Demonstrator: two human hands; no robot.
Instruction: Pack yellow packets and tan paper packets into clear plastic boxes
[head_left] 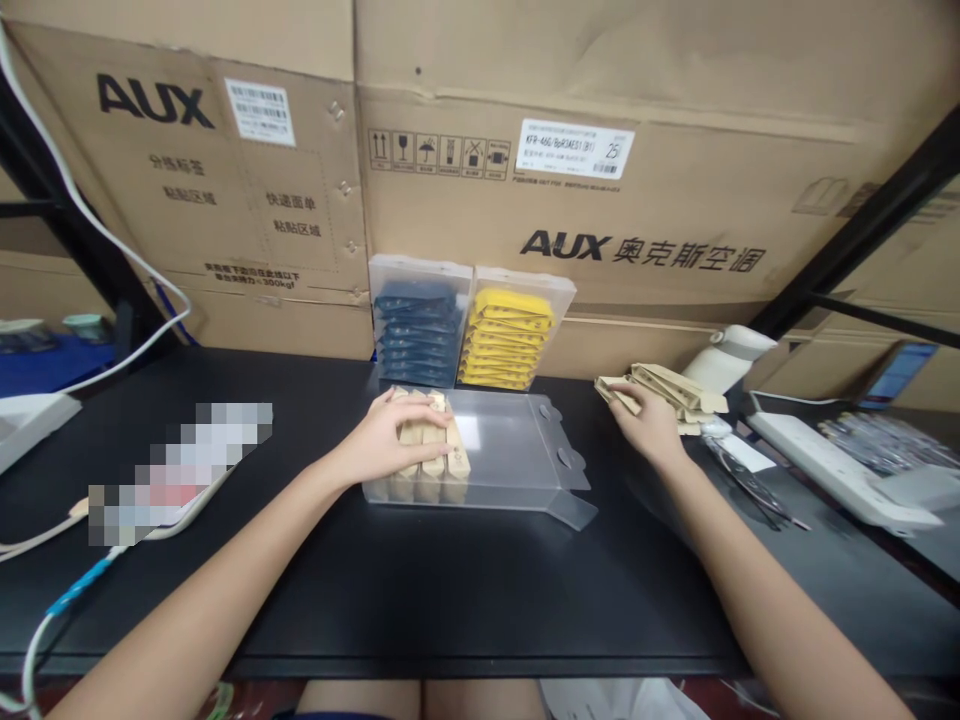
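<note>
A clear plastic box (517,440) lies flat on the black table with its flap end to the right. Several slim beige cartons (433,460) stand in a row at its left end. My left hand (401,435) spans these cartons, thumb on the near side and fingers on the far side, gripping them. To the right, my right hand (649,425) pinches a beige carton (619,392) at the edge of a loose pile of similar cartons (675,388). My right fingertips are partly hidden.
Behind stand two clear boxes, one with dark blue packets (418,330), one with yellow packets (506,335). A white bottle (727,358), glasses (750,485) and a white power strip (840,470) lie right. A blurred phone (187,490) with cables lies left. Large cardboard boxes (450,220) form the back.
</note>
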